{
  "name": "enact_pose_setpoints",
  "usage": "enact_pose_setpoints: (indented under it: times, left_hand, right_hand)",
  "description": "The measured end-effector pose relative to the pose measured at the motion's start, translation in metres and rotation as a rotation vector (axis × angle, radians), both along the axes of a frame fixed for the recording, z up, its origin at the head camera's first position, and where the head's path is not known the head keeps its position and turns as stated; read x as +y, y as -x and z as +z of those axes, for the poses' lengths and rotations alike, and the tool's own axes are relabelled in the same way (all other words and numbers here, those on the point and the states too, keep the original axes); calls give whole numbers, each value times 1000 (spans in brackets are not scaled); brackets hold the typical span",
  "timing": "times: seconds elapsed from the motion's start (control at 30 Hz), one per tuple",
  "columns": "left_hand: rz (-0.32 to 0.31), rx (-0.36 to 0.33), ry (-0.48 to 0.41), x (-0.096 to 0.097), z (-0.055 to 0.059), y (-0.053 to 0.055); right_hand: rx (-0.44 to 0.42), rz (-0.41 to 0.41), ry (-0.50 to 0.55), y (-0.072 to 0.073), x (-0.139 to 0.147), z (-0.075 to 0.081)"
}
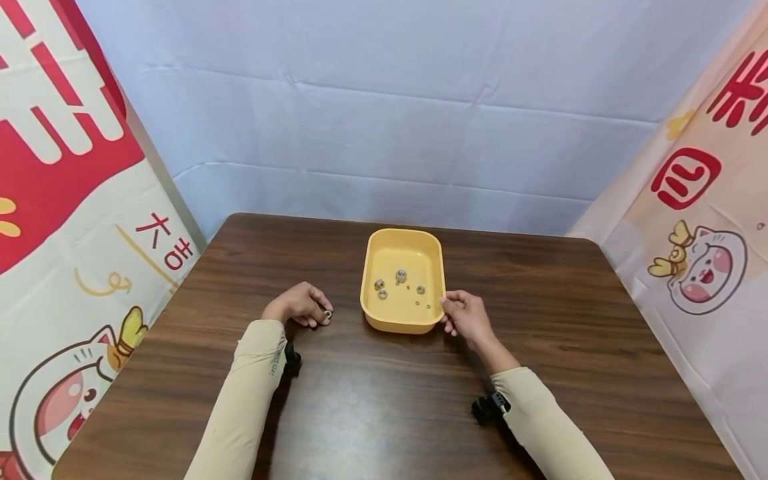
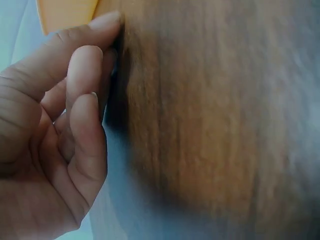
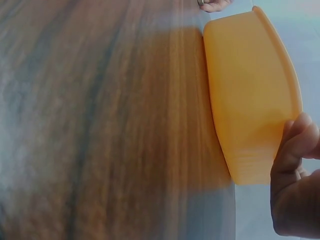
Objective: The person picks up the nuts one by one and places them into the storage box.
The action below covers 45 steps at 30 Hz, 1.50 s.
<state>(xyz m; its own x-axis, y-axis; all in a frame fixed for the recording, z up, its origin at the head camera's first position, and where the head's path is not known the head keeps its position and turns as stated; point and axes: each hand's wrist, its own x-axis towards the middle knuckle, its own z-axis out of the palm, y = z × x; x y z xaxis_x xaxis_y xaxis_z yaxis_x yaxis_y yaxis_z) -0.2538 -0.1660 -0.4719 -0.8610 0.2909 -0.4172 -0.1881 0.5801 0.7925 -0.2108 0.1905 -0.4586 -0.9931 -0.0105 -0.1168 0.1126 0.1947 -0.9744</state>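
A yellow plastic tray [image 1: 403, 327] stands on the table, with several metal nuts of different sizes lying on its floor. The largest nut [image 1: 401, 275] is near the middle; another nut [image 1: 421, 290] lies to its right. My right hand [image 1: 470, 319] pinches the tray's near right corner, thumb at the rim, as the right wrist view also shows with the tray wall [image 3: 250, 95]. Left of the tray, my left hand [image 1: 304, 305] is low over the table and pinches a small metal nut [image 1: 328, 314] between thumb and fingers. In the left wrist view the fingertips hide that nut.
The dark wood-grain table [image 1: 372, 413] spreads around the tray on all sides. A pale cloth backdrop [image 1: 384, 133] hangs behind its far edge, with printed cloths at left and right. Black wrist cameras [image 1: 489, 408] sit under both sleeves.
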Motion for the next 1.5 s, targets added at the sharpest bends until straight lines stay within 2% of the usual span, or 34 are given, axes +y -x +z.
enact_pose_setpoints:
  times: [0.17, 0.3, 0.5, 0.8, 0.93, 1.2, 1.37, 1.5]
  left_hand:
    - [-6, -1, -2, 0, -3, 0]
    - [-19, 17, -8, -2, 0, -1]
    - [-24, 42, -52, -2, 13, -2]
    - [-7, 85, -75, -2, 35, 3]
    - [-7, 100, -94, -2, 42, 4]
    - [-7, 94, -113, 0, 41, 5]
    - [-6, 115, -157, 5, 39, 5]
    - [-16, 133, -161, 10, 40, 4]
  right_hand:
    - [-3, 6, 13, 0, 0, -2]
    - [-2, 14, 18, 0, -1, -2]
    - [-2, 8, 20, 0, -1, -1]
    - [-7, 2, 28, 0, -1, -1]
    - [-10, 1, 25, 0, -1, -1]
    - [-2, 1, 21, 1, -2, -1]
    - [1, -2, 9, 0, -1, -2]
    - [-5, -3, 3, 0, -1, -3]
